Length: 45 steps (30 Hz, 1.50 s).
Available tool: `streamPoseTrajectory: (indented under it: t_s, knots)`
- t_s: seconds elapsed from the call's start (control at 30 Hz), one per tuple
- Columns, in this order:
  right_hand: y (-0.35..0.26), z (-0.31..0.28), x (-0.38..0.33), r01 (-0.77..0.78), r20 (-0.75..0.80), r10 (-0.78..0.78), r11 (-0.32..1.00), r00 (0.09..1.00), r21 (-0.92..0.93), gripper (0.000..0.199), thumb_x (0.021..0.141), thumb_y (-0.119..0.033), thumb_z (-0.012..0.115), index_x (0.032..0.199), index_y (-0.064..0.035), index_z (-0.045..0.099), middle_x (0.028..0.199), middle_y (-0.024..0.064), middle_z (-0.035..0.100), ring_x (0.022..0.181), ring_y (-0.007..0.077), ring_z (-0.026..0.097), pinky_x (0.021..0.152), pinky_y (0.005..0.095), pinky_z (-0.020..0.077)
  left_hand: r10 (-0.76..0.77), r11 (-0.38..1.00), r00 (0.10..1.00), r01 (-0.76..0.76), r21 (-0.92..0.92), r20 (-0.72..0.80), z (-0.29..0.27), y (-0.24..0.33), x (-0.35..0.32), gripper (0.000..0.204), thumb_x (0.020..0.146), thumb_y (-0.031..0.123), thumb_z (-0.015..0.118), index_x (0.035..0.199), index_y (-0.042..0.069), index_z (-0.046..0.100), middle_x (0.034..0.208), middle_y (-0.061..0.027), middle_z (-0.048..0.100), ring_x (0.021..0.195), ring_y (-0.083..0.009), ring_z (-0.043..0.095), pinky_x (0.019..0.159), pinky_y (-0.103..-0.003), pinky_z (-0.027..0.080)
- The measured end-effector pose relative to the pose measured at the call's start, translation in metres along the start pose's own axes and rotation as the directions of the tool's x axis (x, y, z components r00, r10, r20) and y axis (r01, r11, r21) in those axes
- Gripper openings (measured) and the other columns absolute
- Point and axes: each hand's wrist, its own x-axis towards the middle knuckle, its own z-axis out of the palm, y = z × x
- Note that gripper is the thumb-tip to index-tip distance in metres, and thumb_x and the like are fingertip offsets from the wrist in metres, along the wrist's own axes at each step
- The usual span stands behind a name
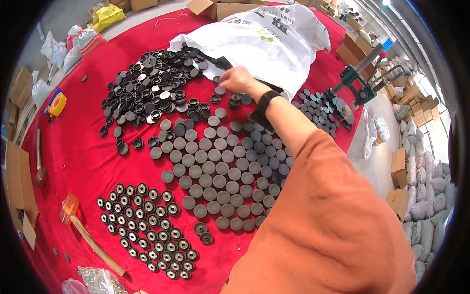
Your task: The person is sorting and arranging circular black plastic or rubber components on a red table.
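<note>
My right hand (236,80), with a black band on its wrist, reaches far across the table to the mouth of a white woven sack (267,46). Its fingers are closed and point down; what they hold, if anything, is hidden. A dark round cap (217,79) shows by the fingertips. To the left of the hand spreads a loose heap of black plastic caps (147,83), some turned over. Nearer to me, grey round caps (214,168) lie side by side in a flat layer. Only a sliver of my left hand (141,292) shows at the lower edge, its fingers out of sight.
Black rings with metal centres (142,225) stand in rows at the front left of the red cloth (93,161). Beside them lies an orange-headed mallet (88,240). A green hand press (355,81) stands at the right edge. An orange tape roll (57,104) sits at the far left.
</note>
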Motion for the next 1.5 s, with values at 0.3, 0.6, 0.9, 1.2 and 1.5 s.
streamPoseTrajectory:
  t_s: [0.3,0.6,0.9,1.2,1.5]
  knots:
    - [0.013,0.021,0.02,0.162,0.215,-0.084,0.913,0.973,-0.375,0.028,0.074,-0.02,0.061,0.1,-0.0115,0.066,0.101,0.0136,0.064,0.1,0.0283,0.059,0.085,0.0386,0.0472,-0.018,1.0,0.999,0.018,0.001,0.05,-0.015,0.03,0.003,0.024,0.081,0.025,0.059,0.08,0.002,0.058,0.08,-0.017,0.057,0.075,-0.0333,0.055,0.068,-0.042,0.044]
    - [0.01,0.019,0.002,0.182,0.18,-0.134,0.941,0.975,-0.286,0.038,0.072,-0.023,0.063,0.108,-0.009,0.064,0.103,0.0164,0.064,0.1,0.0292,0.059,0.086,0.0365,0.0464,0.005,1.0,0.997,-0.005,-0.006,0.075,-0.015,0.026,0.004,0.024,0.082,0.026,0.059,0.083,0.002,0.058,0.081,-0.0169,0.057,0.078,-0.0338,0.054,0.07,-0.043,0.043]
    - [0.01,0.003,-0.014,-0.32,0.335,0.12,0.696,0.935,0.643,0.015,0.086,-0.021,0.059,0.086,-0.0065,0.056,0.068,-0.0004,0.049,0.051,0.0061,0.035,0.042,0.0211,0.0247,-0.048,0.999,0.994,0.047,0.011,0.095,-0.015,0.029,0.004,0.025,0.082,0.027,0.058,0.084,0.002,0.058,0.083,-0.0172,0.057,0.079,-0.0339,0.054,0.072,-0.043,0.043]
    - [-0.009,-0.015,-0.022,-0.311,0.302,0.121,0.603,0.946,0.734,0.015,0.085,-0.021,0.062,0.093,-0.0087,0.062,0.072,-0.0006,0.052,0.054,0.0064,0.041,0.042,0.0208,0.0309,-0.058,0.998,0.994,0.059,0.0,0.093,-0.016,0.031,0.004,0.025,0.082,0.026,0.058,0.083,0.002,0.058,0.082,-0.0173,0.057,0.078,-0.034,0.054,0.071,-0.043,0.044]
    - [0.006,0.037,0.039,-0.044,-0.08,0.014,0.924,0.997,-0.381,0.045,0.08,-0.042,0.061,0.108,-0.0066,0.063,0.108,0.0155,0.061,0.106,0.0316,0.056,0.091,0.0388,0.0436,-0.007,1.0,0.998,0.007,-0.002,0.057,-0.015,0.023,0.001,0.025,0.081,0.024,0.059,0.081,0.0,0.059,0.08,-0.0186,0.059,0.076,-0.0339,0.055,0.069,-0.042,0.045]
